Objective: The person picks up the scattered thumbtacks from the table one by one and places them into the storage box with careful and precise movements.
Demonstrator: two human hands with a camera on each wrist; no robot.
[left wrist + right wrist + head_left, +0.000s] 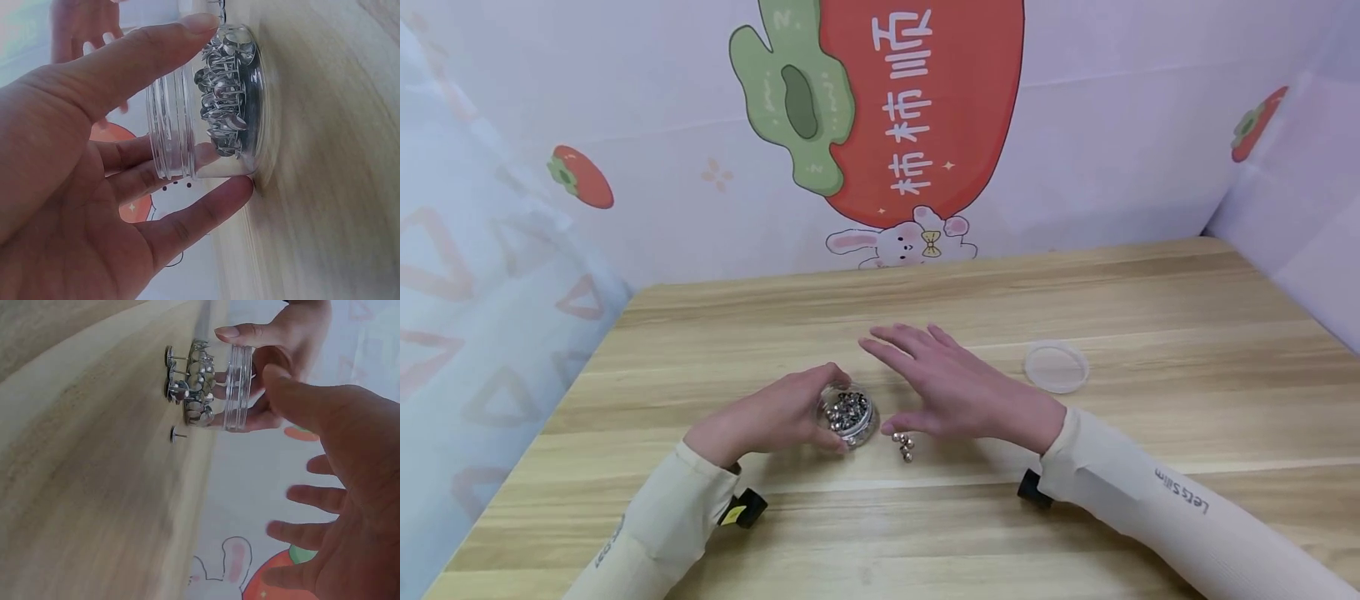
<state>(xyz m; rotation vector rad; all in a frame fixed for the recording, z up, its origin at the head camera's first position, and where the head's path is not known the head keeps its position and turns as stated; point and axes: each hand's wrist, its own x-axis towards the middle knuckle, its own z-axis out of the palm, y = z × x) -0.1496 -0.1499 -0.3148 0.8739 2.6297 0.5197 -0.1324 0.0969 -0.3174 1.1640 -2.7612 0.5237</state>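
Note:
My left hand (778,412) holds a round clear jar (169,122) on the table, thumb on the near side and fingers around the far side. Silver thumbtacks (222,94) fill the lower part of the jar in the left wrist view, and its mouth is uncovered. To the right, my right hand (951,387) is spread over the table with its fingers apart and nothing in them. A small group of loose thumbtacks (906,448) lies just below the right thumb, beside the jar. The right wrist view shows these tacks (179,391) resting on their heads, pins up.
A clear round lid (1057,367) lies on the wooden table (1150,333) beyond the right wrist. Behind the table hangs a pale cloth (662,167) printed with persimmons and a rabbit.

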